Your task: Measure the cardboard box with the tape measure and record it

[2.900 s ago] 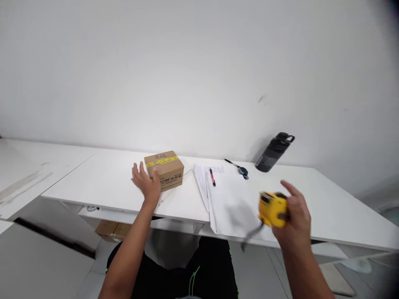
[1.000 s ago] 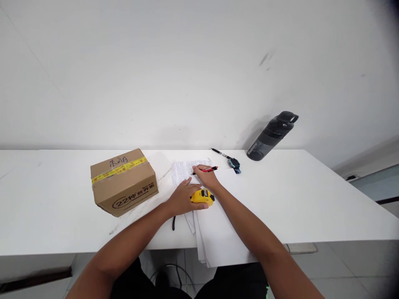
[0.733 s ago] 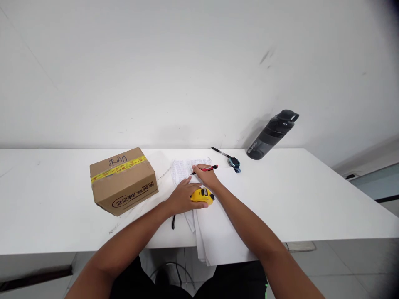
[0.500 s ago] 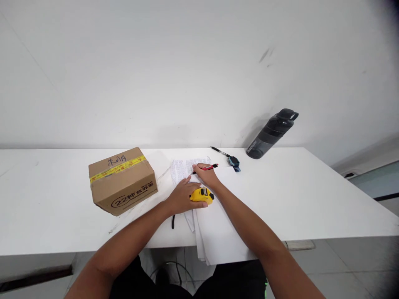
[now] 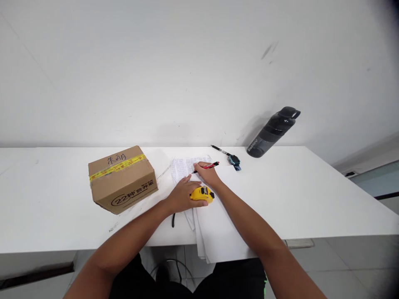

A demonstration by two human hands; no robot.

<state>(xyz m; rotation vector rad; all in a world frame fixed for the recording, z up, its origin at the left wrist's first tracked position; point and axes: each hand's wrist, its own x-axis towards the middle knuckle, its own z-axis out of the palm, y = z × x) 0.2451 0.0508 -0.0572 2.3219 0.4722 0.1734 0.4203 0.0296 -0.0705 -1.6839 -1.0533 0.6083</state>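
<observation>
My left hand point(image 5: 181, 195) is wrapped round a yellow tape measure point(image 5: 199, 194) with black parts, resting over the papers. Just beyond it, my right hand point(image 5: 208, 173) grips a red and black pen point(image 5: 212, 165), its tip pointing down and left at the paper. Dense handwriting covers the far sheet point(image 5: 183, 167). Closer to me lie blank white sheets point(image 5: 221, 236), which reach past the table's front edge. A black strap point(image 5: 173, 220) shows beside my left wrist; the rest of it is hidden.
A taped cardboard box point(image 5: 124, 180) stands on the white table point(image 5: 311, 199) to the left. At the back are a black pen point(image 5: 219, 150), a blue-and-black watch point(image 5: 233, 160) and a dark water bottle point(image 5: 271, 133). Behind the table rises a white wall point(image 5: 187, 74).
My right hand and the pen have shifted very slightly to the right. The view has tilted a little; my left hand still holds the tape measure in the same place.
</observation>
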